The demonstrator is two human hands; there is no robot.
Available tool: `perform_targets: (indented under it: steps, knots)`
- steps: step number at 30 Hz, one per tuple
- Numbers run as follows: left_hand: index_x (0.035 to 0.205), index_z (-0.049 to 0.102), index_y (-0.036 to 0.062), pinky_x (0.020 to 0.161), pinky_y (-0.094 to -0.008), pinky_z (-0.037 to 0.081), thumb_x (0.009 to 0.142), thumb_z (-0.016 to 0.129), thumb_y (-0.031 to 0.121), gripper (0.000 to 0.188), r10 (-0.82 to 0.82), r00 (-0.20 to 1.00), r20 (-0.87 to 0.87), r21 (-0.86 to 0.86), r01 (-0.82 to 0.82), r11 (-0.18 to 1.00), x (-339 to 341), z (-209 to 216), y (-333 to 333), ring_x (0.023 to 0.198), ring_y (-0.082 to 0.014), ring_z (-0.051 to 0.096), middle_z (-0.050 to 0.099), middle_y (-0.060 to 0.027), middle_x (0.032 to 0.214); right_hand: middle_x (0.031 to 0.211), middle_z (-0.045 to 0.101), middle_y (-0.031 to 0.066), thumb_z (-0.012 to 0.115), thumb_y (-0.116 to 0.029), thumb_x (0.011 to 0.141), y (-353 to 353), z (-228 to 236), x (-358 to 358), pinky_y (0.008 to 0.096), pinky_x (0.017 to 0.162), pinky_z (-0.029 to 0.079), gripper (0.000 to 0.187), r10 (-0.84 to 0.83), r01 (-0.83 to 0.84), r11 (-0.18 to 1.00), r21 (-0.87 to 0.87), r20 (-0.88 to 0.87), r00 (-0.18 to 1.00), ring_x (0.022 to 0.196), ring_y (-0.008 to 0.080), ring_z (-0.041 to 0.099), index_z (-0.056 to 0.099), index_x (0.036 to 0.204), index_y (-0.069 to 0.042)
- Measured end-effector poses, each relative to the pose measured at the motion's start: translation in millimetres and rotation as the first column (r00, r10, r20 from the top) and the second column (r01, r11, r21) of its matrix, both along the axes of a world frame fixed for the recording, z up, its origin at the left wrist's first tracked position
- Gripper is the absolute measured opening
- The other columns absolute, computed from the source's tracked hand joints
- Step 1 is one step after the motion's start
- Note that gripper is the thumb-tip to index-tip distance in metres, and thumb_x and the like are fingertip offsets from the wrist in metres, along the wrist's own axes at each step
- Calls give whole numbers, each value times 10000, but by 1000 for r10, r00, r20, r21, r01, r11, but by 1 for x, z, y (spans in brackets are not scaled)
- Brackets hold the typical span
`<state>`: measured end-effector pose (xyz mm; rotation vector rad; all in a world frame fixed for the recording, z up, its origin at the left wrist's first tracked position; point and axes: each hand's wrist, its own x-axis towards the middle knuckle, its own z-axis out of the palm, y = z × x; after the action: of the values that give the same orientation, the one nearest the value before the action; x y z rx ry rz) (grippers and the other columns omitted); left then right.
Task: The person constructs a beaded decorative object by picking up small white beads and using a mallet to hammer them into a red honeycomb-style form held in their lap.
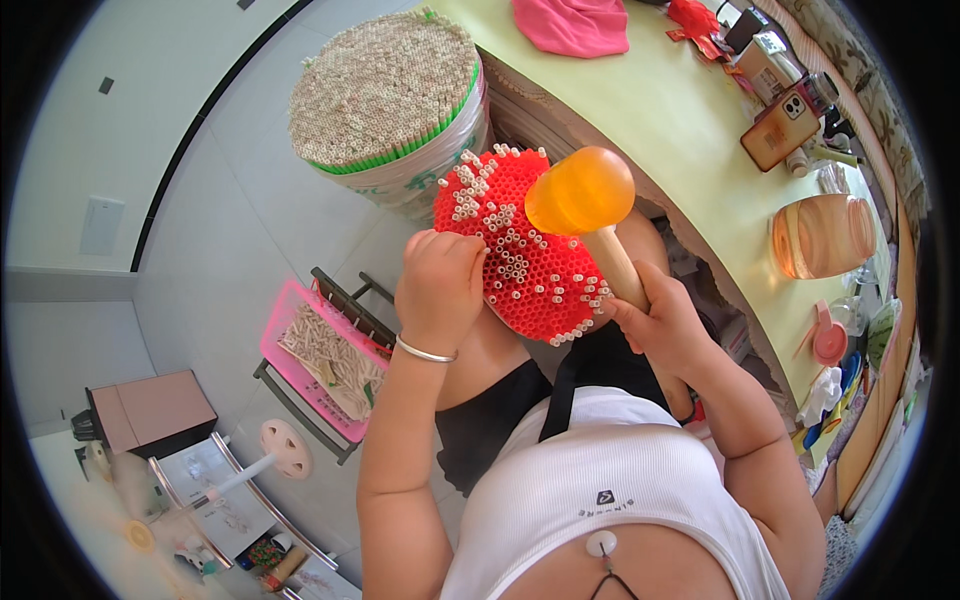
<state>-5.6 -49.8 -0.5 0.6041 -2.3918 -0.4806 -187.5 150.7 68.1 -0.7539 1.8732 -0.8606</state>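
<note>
On my lap rests a round bundle of red tubes (552,285), packed like a honeycomb, with pale tube ends standing out of it in patches. My right hand (662,312) is wrapped round the wooden handle of a mallet (582,190); its translucent orange head hangs over the bundle's upper right part. At the bundle's left edge, my left hand (440,285) is closed with its fingertips pinched together, touching or just over the tube ends. What lies between those fingertips is too small to make out. A silver bangle circles the left wrist.
A tall wrapped bundle of pale tubes (385,95) stands beyond my left hand. Lower left, a pink basket (285,320) holds loose pale sticks. The pale green table (690,130) on the right carries a pink cloth (572,25), a phone (780,132) and a jar of amber liquid (815,237).
</note>
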Motion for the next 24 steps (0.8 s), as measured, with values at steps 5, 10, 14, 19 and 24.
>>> perform_targets:
  steps: [5,10,14,19,24]
  knots:
    - [840,666,49,883,-431,468,821,674,51,20,-47,995,87,-48,51,998,-11,3,-2,814,-306,605,616,-97,770,694,574,31,703,-253,954,9,-10,-2,263,482,455,303,12,-12,1000,5,21,1000,520,100,538,556,1077,-18]
    - [827,654,40,804,-431,475,784,702,18,68,-62,991,116,-55,69,996,-15,4,-4,758,-329,604,632,-116,764,704,583,45,717,-245,943,12,-13,-5,271,477,460,301,28,-27,1000,-13,48,998,513,106,547,549,1049,-19]
    - [825,651,38,757,-434,482,771,717,7,90,-59,994,92,-42,63,997,-16,4,-3,738,-337,607,637,-123,757,705,583,67,728,-245,934,16,-21,-5,292,481,459,312,17,-15,999,-28,69,997,514,125,547,535,1013,-13]
    - [808,640,36,737,-439,480,755,708,-1,94,-67,994,81,-65,72,995,-18,1,-3,731,-342,602,627,-127,744,741,589,152,731,-242,924,15,-23,-5,370,573,472,327,40,-40,997,-65,1,999,612,246,580,525,990,4]
    - [707,577,57,838,-450,477,737,639,17,80,-63,971,231,-148,99,984,-23,5,4,767,-320,586,576,-111,725,803,603,207,733,-235,916,17,-30,-4,412,651,478,322,61,-72,988,-134,-86,994,703,337,586,529,982,6]
